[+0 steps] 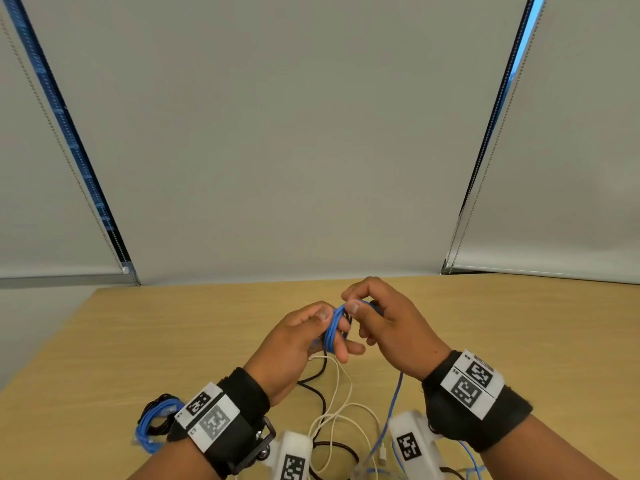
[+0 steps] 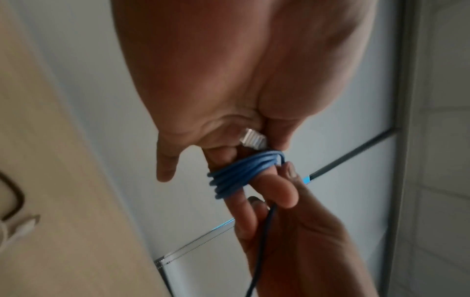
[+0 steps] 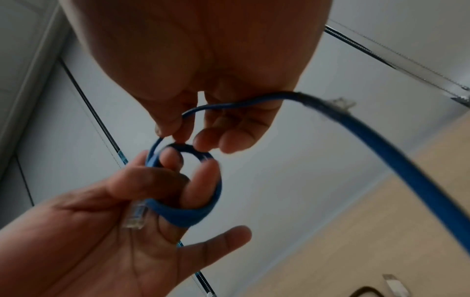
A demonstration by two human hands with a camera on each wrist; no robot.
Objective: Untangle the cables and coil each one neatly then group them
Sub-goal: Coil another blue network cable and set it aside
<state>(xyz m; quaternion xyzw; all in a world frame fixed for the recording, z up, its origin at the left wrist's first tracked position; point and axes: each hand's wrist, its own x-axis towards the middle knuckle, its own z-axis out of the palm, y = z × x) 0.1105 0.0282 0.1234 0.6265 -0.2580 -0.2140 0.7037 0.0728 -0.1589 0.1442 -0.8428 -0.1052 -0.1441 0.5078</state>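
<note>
A blue network cable is partly wound into a small coil (image 1: 331, 332) round two fingers of my left hand (image 1: 337, 332), and the thumb presses on the turns. The coil (image 2: 241, 172) sits just past its clear plug (image 2: 253, 138), which lies against the left palm. My right hand (image 1: 356, 303) pinches the running part of the same cable between thumb and forefinger right above the coil (image 3: 193, 213). From that pinch the free length (image 3: 381, 152) sweeps down to the table (image 1: 173, 323). Both hands are held above the table.
Under the hands lie a loose white cable (image 1: 341, 403) and a black cable (image 1: 318, 386), crossing each other. A finished bundle of blue and black coils (image 1: 156, 420) sits at the near left. Grey roller blinds stand behind the table's far edge.
</note>
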